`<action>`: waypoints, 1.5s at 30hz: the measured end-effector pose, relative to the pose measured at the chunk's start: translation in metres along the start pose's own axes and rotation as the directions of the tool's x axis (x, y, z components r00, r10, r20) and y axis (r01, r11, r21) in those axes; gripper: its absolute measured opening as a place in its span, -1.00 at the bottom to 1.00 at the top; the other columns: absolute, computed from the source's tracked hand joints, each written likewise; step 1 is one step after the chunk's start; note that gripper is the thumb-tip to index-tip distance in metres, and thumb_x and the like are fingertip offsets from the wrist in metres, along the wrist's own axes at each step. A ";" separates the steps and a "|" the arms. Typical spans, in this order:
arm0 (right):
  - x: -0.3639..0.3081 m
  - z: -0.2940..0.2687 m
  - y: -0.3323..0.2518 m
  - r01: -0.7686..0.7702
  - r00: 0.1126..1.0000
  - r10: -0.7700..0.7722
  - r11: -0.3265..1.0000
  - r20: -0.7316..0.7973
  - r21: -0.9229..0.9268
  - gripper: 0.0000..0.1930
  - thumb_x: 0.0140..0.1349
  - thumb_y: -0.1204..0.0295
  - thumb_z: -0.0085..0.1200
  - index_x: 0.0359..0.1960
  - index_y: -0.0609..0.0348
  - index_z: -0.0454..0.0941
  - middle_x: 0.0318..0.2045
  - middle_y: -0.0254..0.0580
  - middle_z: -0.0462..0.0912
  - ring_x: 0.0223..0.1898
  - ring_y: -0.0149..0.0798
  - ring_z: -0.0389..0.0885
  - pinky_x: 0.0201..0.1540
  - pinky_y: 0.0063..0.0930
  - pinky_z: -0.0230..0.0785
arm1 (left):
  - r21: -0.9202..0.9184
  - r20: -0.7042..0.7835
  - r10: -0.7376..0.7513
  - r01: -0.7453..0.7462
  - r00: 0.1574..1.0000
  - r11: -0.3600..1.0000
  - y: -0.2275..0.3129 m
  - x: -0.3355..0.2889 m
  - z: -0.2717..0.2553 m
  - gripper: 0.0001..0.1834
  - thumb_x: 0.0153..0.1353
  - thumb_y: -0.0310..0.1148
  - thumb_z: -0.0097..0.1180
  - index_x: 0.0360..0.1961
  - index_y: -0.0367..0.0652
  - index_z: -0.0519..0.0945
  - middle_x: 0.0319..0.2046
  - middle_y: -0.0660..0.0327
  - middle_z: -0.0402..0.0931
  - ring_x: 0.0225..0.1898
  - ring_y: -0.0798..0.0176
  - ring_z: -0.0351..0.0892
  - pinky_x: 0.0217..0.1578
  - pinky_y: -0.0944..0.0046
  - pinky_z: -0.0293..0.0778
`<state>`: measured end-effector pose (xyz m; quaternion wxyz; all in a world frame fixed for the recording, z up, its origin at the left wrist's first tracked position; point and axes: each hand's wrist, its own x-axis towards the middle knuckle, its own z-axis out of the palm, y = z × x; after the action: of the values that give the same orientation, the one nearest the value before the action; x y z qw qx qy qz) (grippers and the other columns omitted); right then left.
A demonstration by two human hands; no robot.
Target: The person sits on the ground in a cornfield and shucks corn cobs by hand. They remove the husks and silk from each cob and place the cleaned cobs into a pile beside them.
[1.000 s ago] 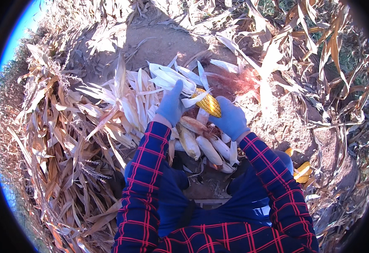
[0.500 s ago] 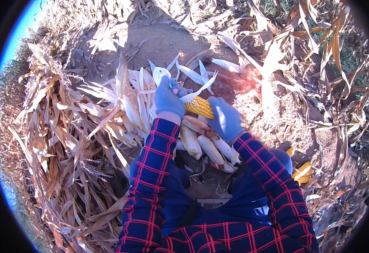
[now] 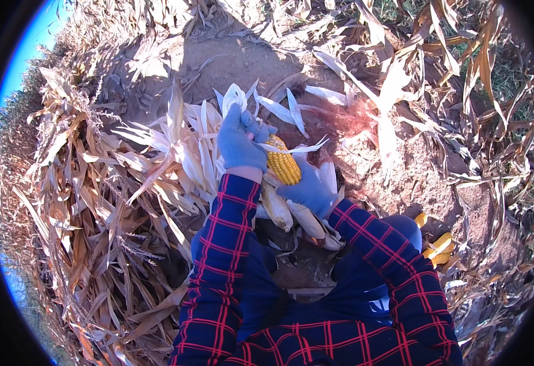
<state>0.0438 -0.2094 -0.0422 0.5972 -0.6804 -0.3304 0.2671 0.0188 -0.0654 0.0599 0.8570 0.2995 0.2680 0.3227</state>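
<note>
Just left of the middle, my left hand (image 3: 241, 140), in a grey-blue glove, is closed on a bare yellow ear of corn (image 3: 283, 163). Pale husk (image 3: 235, 96) sticks out above that hand, and a thin strip of husk crosses the ear. My right hand (image 3: 311, 188), gloved alike, lies low beside the ear's lower end. It curls around an ear still in its husk (image 3: 328, 173), whose pale end shows beyond the glove; the fingertips are partly hidden. Under and nearer than that hand lie several husk-covered ears (image 3: 277, 208) between my knees.
A big heap of dry stalks and leaves (image 3: 96, 232) fills the left side. Bare yellow ears (image 3: 440, 249) lie on the ground past my right knee. Reddish corn silk (image 3: 355, 119) and loose husks (image 3: 291, 110) are scattered ahead on the soil (image 3: 236, 61).
My right hand has left the bare ear and dropped toward the husk-covered ears, closing on one. The bare ear now tilts more steeply toward me in my left hand.
</note>
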 end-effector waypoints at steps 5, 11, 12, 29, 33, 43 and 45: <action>-0.009 0.006 -0.028 -0.308 0.949 0.258 0.880 0.179 0.362 -0.52 -0.10 0.41 0.30 -0.13 0.26 0.39 -0.33 -0.21 0.54 -0.32 -0.29 0.56 -0.27 -0.46 0.42 | -0.033 -0.019 0.008 -0.009 1.000 0.999 0.001 0.000 0.004 -0.62 0.29 -0.18 -0.04 -0.68 0.03 0.28 -0.81 0.40 0.07 -0.80 0.34 0.04 -0.52 0.18 0.38; -0.008 -0.003 -0.026 -0.304 0.950 0.236 0.855 0.206 0.421 -0.51 -0.11 0.43 0.30 -0.11 0.25 0.39 -0.34 -0.25 0.53 -0.30 -0.35 0.54 -0.27 -0.51 0.42 | -0.002 0.065 0.018 -0.018 0.998 1.000 -0.001 0.002 0.008 -0.56 0.32 -0.13 -0.11 -0.73 0.06 0.25 -0.86 0.40 0.02 -0.82 0.33 0.02 -0.49 0.15 0.41; 0.000 -0.002 -0.005 -0.155 0.983 0.121 0.950 0.142 0.269 -0.50 -0.12 0.40 0.29 -0.10 0.26 0.39 -0.33 -0.23 0.55 -0.28 -0.35 0.54 -0.25 -0.49 0.42 | -0.041 0.193 -0.032 0.040 0.981 0.998 0.003 0.013 -0.008 -0.55 0.33 -0.12 -0.12 -0.74 0.07 0.25 -0.87 0.40 0.00 -0.82 0.34 0.01 -0.49 0.15 0.40; 0.004 -0.068 -0.033 0.328 0.943 -0.175 0.624 0.282 -0.709 -0.55 -0.04 0.21 0.21 -0.09 0.01 0.40 -0.29 -0.09 0.57 -0.33 0.06 0.61 -0.30 -0.16 0.45 | 0.249 0.171 -0.409 0.362 0.896 0.898 0.004 0.007 -0.036 -0.74 0.31 -0.31 -0.09 -0.57 -0.03 0.38 -0.84 0.45 0.11 -0.83 0.44 0.19 -0.60 0.28 0.48; 0.005 -0.068 -0.033 0.342 0.936 -0.138 0.564 0.322 -0.751 -0.59 0.03 0.24 0.15 -0.06 -0.04 0.39 -0.33 -0.10 0.58 -0.33 0.03 0.61 -0.30 -0.18 0.46 | 0.295 0.061 -0.458 0.422 0.887 0.857 -0.005 0.010 -0.042 -0.70 0.30 -0.26 -0.08 -0.60 -0.03 0.37 -0.86 0.45 0.09 -0.83 0.39 0.19 -0.55 0.22 0.52; 0.010 -0.061 -0.030 0.005 0.998 0.044 0.680 0.047 -0.733 -0.64 0.03 0.25 0.16 -0.15 0.05 0.42 -0.34 -0.03 0.62 -0.32 0.04 0.62 -0.28 -0.14 0.46 | 0.180 0.159 -0.143 0.114 0.977 0.977 -0.002 0.008 -0.040 -0.56 0.36 -0.06 -0.14 -0.59 -0.11 0.42 -0.72 0.27 0.30 -0.61 0.19 0.36 -0.23 0.10 0.43; 0.008 -0.074 -0.025 0.063 0.996 -0.085 0.619 0.013 -0.783 -0.69 0.03 0.29 0.14 -0.19 0.04 0.43 -0.36 -0.06 0.59 -0.35 0.02 0.62 -0.32 -0.15 0.45 | 0.360 0.077 -0.193 0.153 0.978 0.920 -0.007 -0.001 -0.023 -0.55 0.36 -0.05 -0.14 -0.60 -0.11 0.43 -0.72 0.27 0.29 -0.61 0.21 0.36 -0.29 0.16 0.41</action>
<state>0.1018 -0.2486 -0.0064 0.2568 -0.8613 -0.4339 0.0637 0.0057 -0.0627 0.0402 0.8283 0.4405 0.2986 0.1752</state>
